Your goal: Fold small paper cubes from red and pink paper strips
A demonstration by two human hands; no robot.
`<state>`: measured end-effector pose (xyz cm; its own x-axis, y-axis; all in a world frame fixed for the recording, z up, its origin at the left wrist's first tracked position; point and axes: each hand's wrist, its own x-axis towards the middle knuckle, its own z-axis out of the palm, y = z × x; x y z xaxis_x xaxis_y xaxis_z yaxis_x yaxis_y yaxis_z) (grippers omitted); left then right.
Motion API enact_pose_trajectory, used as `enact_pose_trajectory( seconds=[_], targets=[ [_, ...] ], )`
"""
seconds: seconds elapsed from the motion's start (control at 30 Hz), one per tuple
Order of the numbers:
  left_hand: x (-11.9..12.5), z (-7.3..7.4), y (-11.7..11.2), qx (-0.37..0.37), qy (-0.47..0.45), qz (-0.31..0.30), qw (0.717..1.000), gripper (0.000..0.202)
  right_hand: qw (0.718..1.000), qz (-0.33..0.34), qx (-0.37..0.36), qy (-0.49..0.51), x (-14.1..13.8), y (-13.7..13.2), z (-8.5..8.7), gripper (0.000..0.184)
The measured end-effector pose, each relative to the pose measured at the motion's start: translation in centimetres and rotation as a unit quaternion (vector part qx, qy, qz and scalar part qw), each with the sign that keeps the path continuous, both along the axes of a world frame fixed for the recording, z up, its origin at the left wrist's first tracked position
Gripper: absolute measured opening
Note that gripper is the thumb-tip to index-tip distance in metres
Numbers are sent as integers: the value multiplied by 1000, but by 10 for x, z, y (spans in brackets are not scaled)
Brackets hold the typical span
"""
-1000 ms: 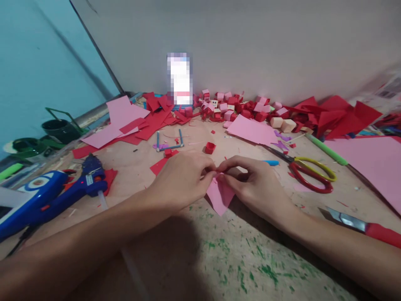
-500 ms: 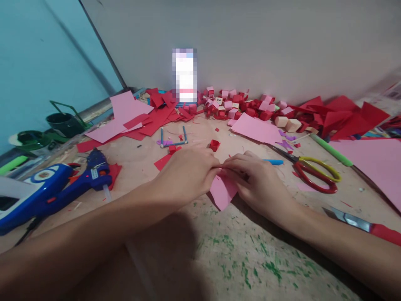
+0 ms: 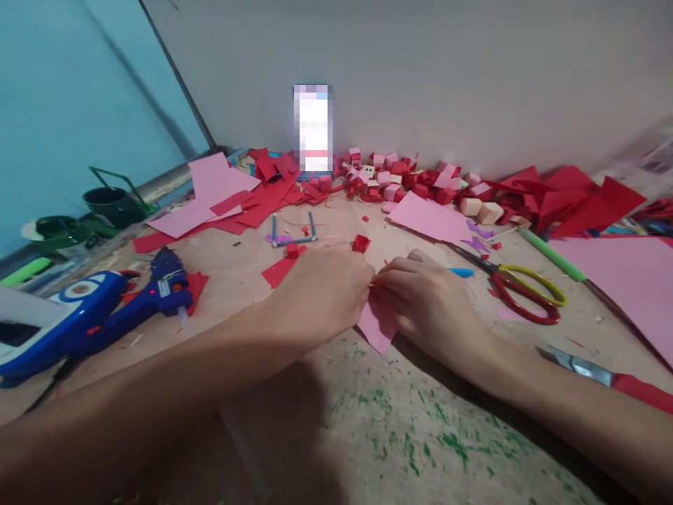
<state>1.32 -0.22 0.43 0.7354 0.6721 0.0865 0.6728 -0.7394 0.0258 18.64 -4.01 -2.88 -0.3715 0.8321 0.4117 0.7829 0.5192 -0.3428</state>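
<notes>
My left hand [image 3: 331, 284] and my right hand [image 3: 428, 298] meet above the middle of the table, fingers of both pinched together. Between them is a piece of pink paper [image 3: 379, 330], its lower corner pointing toward me. Both hands grip its upper part, which my fingers mostly hide. Just beyond my left fingertips sits a small red paper box [image 3: 360, 243]. A flat red paper piece [image 3: 278, 272] lies by my left hand, and a blue stick [image 3: 460, 272] pokes out past my right knuckles.
A blue glue gun [image 3: 162, 287] lies at left. Scissors with red and yellow handles [image 3: 531, 291] and a red-handled blade [image 3: 594, 370] lie at right. Small red and pink paper cubes [image 3: 392, 175] are heaped along the wall, beside a lit phone [image 3: 313, 130].
Both hands stay closed on the pink paper, which has shifted slightly right. The dark red edge seen earlier between my fingers is now largely covered. The view has turned slightly.
</notes>
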Motion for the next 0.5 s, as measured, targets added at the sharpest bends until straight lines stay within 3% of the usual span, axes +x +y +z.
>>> enact_pose_trajectory(
  seconds=[0.33, 0.5],
  targets=[
    [-2, 3, -9, 96, 45, -80, 991, 14, 998, 7, 52, -25, -5, -8, 1, 21],
    [-5, 2, -6, 67, -39, -40, 996, 22, 997, -12, 63, 48, -3, -6, 0, 24]
  ],
)
